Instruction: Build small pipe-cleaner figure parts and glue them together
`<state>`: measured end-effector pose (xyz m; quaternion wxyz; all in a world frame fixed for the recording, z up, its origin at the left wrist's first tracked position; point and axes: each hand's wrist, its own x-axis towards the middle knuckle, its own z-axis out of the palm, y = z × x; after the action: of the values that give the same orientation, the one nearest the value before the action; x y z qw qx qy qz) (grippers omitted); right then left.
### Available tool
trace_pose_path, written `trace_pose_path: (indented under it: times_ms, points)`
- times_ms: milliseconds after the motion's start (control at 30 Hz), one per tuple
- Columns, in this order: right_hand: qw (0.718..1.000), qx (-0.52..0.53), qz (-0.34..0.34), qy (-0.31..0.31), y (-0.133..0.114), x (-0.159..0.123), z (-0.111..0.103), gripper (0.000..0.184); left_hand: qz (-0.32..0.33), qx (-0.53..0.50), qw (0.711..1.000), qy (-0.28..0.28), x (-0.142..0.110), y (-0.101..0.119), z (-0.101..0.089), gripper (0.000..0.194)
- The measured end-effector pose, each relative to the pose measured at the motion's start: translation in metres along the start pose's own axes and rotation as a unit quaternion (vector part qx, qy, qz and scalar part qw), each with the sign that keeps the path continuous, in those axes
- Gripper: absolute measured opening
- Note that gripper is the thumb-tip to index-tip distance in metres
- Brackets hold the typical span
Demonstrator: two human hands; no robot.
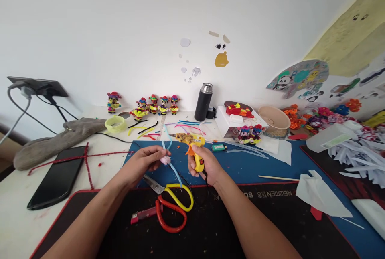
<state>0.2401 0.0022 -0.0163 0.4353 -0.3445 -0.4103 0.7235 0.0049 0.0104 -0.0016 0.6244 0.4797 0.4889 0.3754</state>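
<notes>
Between the thumb and fingers of my left hand (150,159) is a small pale-pink fuzzy piece (165,160), with light-blue pipe cleaners (175,174) sticking out above and below it. My right hand (207,166) is wrapped round the handle of a yellow glue gun (197,156). Its stained nozzle points left, close to the upper blue pipe cleaner; I cannot tell whether they touch. Below both hands, scissors (171,205) with one red and one yellow handle lie on the black mat. A red-pink cutter or lighter (144,214) lies partly under the red handle.
Several small pipe-cleaner dolls (153,104) stand along the wall, left of a black thermos (204,100). A white box (224,124) and a pink bowl (274,119) are to the right. A black phone-like slab (57,179) lies left; paper strips (361,150) pile up far right.
</notes>
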Motion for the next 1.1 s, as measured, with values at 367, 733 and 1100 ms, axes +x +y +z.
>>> trace_pose_path:
  times_ms: [367,733,1100]
  points:
    - [0.999,0.008,0.006,-0.034,0.000,-0.007,0.005,0.058,-0.009,-0.007,1.000,-0.003,-0.001,-0.003,0.001,0.039]
    - [1.000,-0.005,0.007,-0.025,0.004,-0.009,0.013,0.044,-0.014,-0.041,0.999,-0.004,-0.002,-0.001,0.003,0.041]
    - [0.999,-0.027,0.006,-0.033,0.002,-0.010,0.015,0.046,-0.012,-0.036,0.999,-0.004,0.001,-0.002,0.002,0.041]
